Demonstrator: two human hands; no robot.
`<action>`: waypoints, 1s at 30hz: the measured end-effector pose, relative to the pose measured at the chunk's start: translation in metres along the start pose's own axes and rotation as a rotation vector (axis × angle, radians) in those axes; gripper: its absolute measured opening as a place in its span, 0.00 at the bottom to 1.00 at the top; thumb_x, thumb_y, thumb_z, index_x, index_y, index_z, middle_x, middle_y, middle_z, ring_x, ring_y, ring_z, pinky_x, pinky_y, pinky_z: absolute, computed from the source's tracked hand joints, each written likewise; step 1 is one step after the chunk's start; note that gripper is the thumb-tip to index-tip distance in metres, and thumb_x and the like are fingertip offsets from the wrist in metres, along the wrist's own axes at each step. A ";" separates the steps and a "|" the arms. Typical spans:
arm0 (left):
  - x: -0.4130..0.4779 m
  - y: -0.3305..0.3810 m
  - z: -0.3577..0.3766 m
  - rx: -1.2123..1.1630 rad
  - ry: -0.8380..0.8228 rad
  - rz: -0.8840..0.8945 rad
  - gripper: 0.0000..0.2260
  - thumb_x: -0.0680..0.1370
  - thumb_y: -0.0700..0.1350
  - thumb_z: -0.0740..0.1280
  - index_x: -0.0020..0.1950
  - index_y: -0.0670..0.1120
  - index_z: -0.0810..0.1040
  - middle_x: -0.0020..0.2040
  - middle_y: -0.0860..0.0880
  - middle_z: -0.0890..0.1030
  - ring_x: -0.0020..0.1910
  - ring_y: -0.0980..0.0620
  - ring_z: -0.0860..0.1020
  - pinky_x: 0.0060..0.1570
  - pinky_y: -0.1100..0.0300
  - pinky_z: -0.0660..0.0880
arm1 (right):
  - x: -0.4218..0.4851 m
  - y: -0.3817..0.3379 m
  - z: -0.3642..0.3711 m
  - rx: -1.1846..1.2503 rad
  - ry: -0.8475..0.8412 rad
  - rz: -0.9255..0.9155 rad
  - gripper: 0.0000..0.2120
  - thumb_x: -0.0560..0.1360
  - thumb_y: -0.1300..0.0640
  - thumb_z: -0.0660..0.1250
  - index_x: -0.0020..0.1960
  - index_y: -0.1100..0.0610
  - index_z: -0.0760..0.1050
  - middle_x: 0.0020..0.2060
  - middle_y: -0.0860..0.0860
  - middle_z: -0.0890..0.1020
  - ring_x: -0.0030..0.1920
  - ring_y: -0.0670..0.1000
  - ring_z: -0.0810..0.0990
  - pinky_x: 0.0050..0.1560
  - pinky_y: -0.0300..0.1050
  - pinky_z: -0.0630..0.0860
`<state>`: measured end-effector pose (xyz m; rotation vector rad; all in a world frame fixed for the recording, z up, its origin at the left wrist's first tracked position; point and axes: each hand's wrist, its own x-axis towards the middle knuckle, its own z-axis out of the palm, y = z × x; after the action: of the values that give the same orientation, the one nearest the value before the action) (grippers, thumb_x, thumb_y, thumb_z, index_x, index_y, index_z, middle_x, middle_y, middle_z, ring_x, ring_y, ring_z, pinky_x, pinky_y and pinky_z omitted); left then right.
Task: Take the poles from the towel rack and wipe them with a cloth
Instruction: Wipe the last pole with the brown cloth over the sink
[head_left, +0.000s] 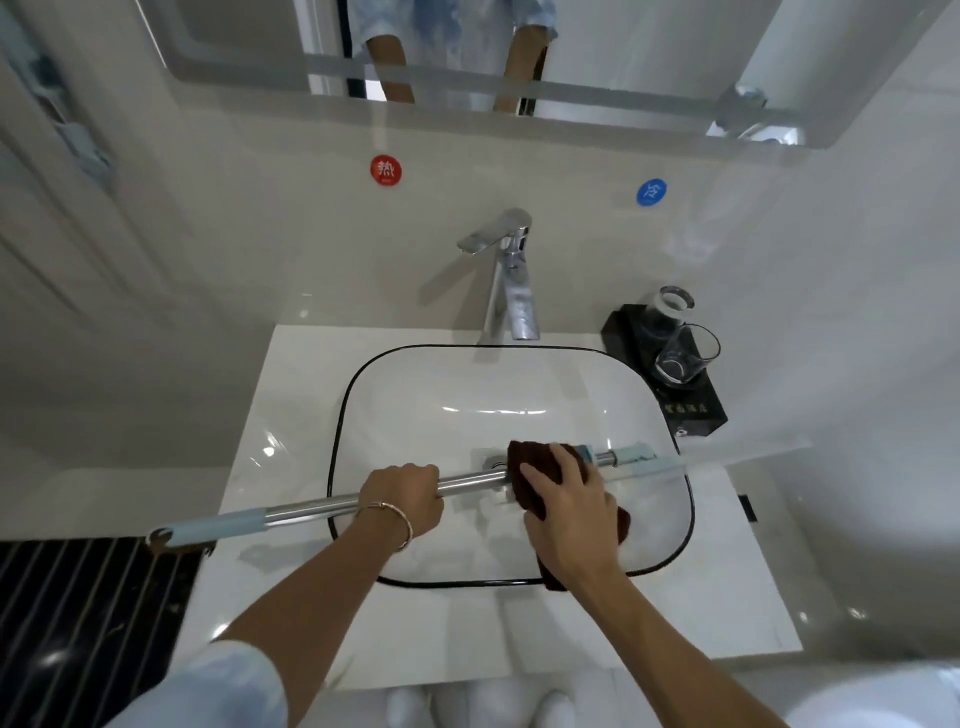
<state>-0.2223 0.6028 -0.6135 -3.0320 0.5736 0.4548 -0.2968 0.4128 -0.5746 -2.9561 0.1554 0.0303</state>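
Over the white basin (337, 415) the pole (311, 506) lies crosswise, left hand (402, 499) fisted round its steel middle, right hand (566, 499) wrapping the brown cloth (524, 462) about it; the wipe wants a snug wrap slid evenly toward the blue end.

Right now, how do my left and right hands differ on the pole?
The left hand grips the bare pole; the right hand wraps a brown cloth round it. The left hand wears a bracelet; the right hand wears none. Both hold the pole over the sink.
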 end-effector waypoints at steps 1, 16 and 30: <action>0.001 0.001 0.000 -0.006 -0.003 0.013 0.10 0.77 0.50 0.57 0.53 0.47 0.73 0.49 0.47 0.79 0.47 0.45 0.78 0.39 0.58 0.65 | -0.006 -0.011 0.006 -0.019 -0.030 -0.059 0.27 0.62 0.54 0.78 0.60 0.46 0.78 0.66 0.55 0.74 0.59 0.64 0.75 0.46 0.62 0.78; 0.007 -0.004 -0.007 -0.034 -0.031 0.093 0.10 0.76 0.50 0.59 0.53 0.47 0.73 0.50 0.46 0.79 0.49 0.43 0.78 0.42 0.57 0.66 | -0.020 -0.034 0.016 -0.116 -0.042 -0.125 0.29 0.50 0.53 0.79 0.51 0.44 0.80 0.61 0.53 0.77 0.51 0.62 0.79 0.36 0.56 0.78; 0.010 0.003 -0.006 -0.075 -0.042 0.143 0.09 0.76 0.50 0.60 0.52 0.47 0.72 0.49 0.46 0.80 0.48 0.42 0.79 0.41 0.56 0.67 | -0.017 -0.029 0.017 0.003 -0.054 -0.158 0.24 0.58 0.51 0.76 0.54 0.43 0.80 0.63 0.53 0.76 0.53 0.62 0.78 0.40 0.58 0.80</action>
<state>-0.2132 0.5960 -0.6107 -3.0556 0.7917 0.5564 -0.3104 0.4457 -0.5853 -2.9505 -0.0861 0.0882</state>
